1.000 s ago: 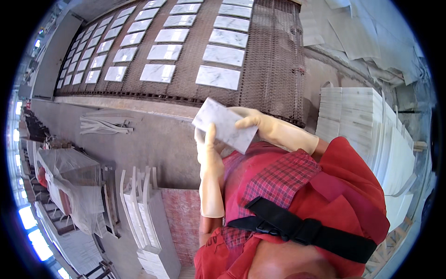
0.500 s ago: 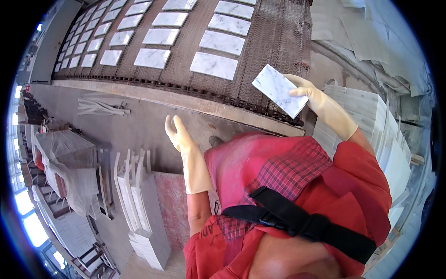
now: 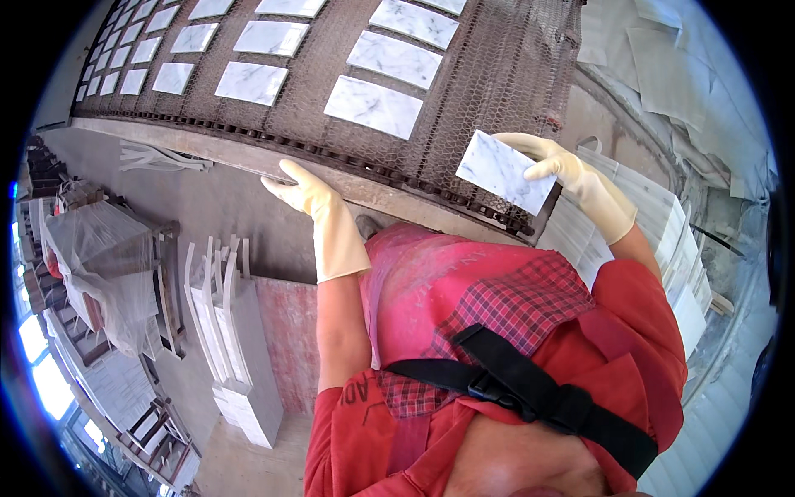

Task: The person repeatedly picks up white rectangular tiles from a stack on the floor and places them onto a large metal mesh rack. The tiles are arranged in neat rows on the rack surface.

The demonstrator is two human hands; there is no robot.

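My right hand [image 3: 553, 161], in a cream rubber glove, grips a white marble tile [image 3: 507, 172] with grey veins, its thumb on top and its other fingers at the far edge and under it. The tile is over the near right corner of a mesh conveyor belt [image 3: 464, 99]. My left hand [image 3: 302, 189], gloved the same way, is open with its fingers apart and holds nothing. It is close to the belt's near rail [image 3: 240, 149]. The nearest tile lying on the belt is a veined marble tile [image 3: 373, 106], left of the held one.
Several rows of marble tiles [image 3: 252, 83] lie along the belt to the far left. Stacked white slabs [image 3: 613, 224] stand at my right. Behind my left arm are a stack of pale strips [image 3: 240, 348], a red board [image 3: 286, 331] and a plastic-wrapped load [image 3: 108, 257].
My left hand has moved up and left, closer to the belt's rail. My right hand still holds the tile, which has turned flatter. The tiles on the belt appear shifted up and left.
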